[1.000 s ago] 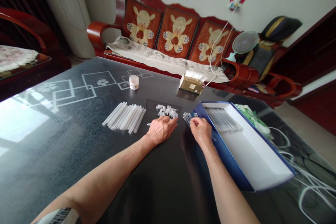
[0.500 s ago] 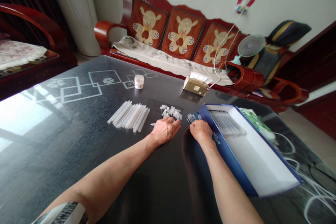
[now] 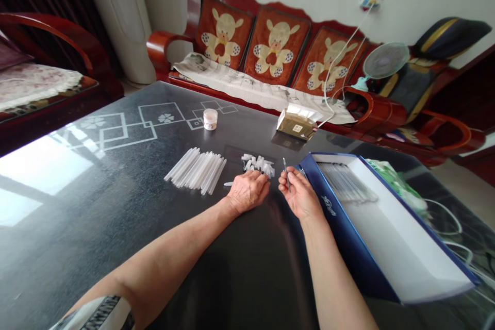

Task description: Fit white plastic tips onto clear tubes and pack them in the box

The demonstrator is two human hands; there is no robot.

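My right hand point(image 3: 299, 193) pinches a thin dark pen refill point(image 3: 286, 175) upright between thumb and fingers, just left of the blue box. Beside a heap of small whitish plastic pen parts point(image 3: 259, 164), my left hand point(image 3: 249, 191) rests low with its fingers curled down. A pale pointed tip point(image 3: 228, 183) shows at its left side; whatever lies under the fingers is hidden. Farther left, several translucent white pen barrels point(image 3: 195, 170) lie side by side on the dark table. A few more refills point(image 3: 302, 171) are partly visible behind my right hand.
An open blue box point(image 3: 386, 247) with a white inside holds a row of thin clear sticks point(image 3: 344, 180). Behind stand a small round jar point(image 3: 210, 119) and a tissue pack point(image 3: 297, 124). A green-white bag point(image 3: 398, 183) and white cables point(image 3: 444, 211) lie right of the box.
My right hand has lifted off the refills by the box and turned, now holding one refill up. My left hand stays by the small parts. The view has shifted slightly.
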